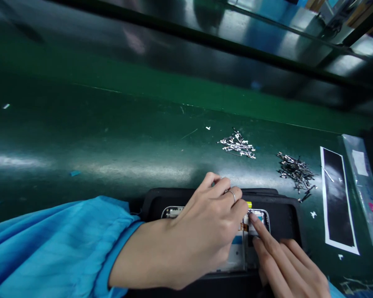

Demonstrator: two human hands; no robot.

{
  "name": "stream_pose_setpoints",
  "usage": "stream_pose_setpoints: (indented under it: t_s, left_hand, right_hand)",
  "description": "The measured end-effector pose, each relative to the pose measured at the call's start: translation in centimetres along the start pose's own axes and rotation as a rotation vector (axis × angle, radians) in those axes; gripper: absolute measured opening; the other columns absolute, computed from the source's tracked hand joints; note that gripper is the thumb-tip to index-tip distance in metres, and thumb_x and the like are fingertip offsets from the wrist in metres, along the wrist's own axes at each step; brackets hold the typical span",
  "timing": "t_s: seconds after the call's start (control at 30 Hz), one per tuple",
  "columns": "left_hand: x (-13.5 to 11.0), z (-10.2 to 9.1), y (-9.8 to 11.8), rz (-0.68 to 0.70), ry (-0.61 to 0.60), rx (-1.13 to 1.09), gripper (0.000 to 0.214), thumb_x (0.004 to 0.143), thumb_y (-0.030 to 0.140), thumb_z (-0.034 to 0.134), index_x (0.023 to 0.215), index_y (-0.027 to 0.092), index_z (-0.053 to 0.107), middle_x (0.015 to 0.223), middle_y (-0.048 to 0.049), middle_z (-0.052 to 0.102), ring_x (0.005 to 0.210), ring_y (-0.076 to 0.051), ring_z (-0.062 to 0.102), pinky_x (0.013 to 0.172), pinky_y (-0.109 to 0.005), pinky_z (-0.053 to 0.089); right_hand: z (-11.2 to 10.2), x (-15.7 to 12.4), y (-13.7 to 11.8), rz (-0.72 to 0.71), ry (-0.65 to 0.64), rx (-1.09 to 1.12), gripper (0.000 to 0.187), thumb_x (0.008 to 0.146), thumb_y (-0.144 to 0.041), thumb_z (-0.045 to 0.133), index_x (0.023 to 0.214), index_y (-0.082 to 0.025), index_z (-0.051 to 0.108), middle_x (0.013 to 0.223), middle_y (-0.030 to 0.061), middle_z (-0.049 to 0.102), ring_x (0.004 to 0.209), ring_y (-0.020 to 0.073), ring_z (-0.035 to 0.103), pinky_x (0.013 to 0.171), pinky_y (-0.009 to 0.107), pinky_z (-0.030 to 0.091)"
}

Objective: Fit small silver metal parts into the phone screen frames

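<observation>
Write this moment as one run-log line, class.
left hand: on phone frame | right hand: fingertip pressing frame corner | black jig underneath | two metal-clip piles behind

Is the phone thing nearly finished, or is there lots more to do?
Hard to say. The phone frame already sits in its black holder. Right now the left hand covers it and the right hand presses a fingertip at its top corner. Two piles of small metal parts wait unused on the green belt.

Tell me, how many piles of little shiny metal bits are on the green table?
2: a brighter pile beyond the left hand, and a darker pile right of it. More may be hidden.
</observation>
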State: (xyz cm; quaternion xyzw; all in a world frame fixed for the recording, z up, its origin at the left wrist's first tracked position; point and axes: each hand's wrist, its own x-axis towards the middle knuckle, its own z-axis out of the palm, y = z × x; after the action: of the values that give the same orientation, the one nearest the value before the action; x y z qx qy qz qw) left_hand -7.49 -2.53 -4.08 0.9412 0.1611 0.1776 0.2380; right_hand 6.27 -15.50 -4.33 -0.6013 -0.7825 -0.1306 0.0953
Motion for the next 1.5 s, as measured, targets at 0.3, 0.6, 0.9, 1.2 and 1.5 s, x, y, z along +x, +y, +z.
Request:
stream_pose_setpoints:
  t_s: [0.3,0.6,0.9,1.2,1.5]
  left_hand:
    - [-0.2,0.0,-0.1,0.007,-0.052,-0.002,0.014,0.074,0.005,0.038,0.064,0.013,0.044,0.068,-0.0036,0.043,0.062,-0.014,0.030,0.063,-0.031,0.029]
    - [-0.1,0.3,-0.2,0.035,-0.017,-0.015,0.012,0.071,0.004,0.041,0.064,0.013,0.043,0.066,-0.0032,0.042,0.064,-0.015,0.031,0.062,-0.030,0.029]
    - [0.1,0.2,-0.1,0.037,0.015,-0.004,0.011,0.071,0.006,0.045,0.062,0.013,0.043,0.065,-0.0024,0.043,0.064,-0.015,0.033,0.064,-0.030,0.029]
    - [0.0,0.1,-0.1,0.026,-0.010,-0.034,0.014,0.073,0.004,0.039,0.063,0.013,0.042,0.065,-0.0025,0.041,0.063,-0.015,0.031,0.065,-0.030,0.031]
    - [0.2,-0.2,0.1,0.009,0.005,-0.044,0.019,0.074,0.004,0.036,0.059,0.013,0.042,0.064,-0.0028,0.043,0.060,-0.014,0.031,0.064,-0.030,0.030]
  right_hand:
    - [-1.1,1.6,-0.1,-0.055,-0.108,0.067,0.050,0.087,-0.012,0.018,0.067,-0.011,0.064,0.089,0.0135,0.064,0.053,0.0106,0.059,0.056,0.022,0.046]
    - [-0.7,1.8,-0.4,-0.052,-0.028,-0.011,0.045,0.085,-0.008,0.021,0.063,-0.012,0.059,0.090,0.0116,0.065,0.059,0.0108,0.061,0.058,0.022,0.047]
    - [0.4,1.0,-0.4,-0.016,0.112,0.053,0.032,0.082,-0.005,0.033,0.059,-0.014,0.053,0.083,0.0120,0.066,0.058,0.0111,0.060,0.055,0.022,0.045]
    - [1.2,0.6,-0.8,0.006,0.207,0.031,0.029,0.082,-0.005,0.035,0.059,-0.014,0.050,0.080,0.0118,0.066,0.050,0.0088,0.056,0.054,0.023,0.042]
    - [1.7,0.5,-1.0,0.014,0.219,0.043,0.032,0.082,-0.004,0.035,0.057,-0.012,0.053,0.083,0.0153,0.065,0.050,0.0101,0.056,0.054,0.025,0.040]
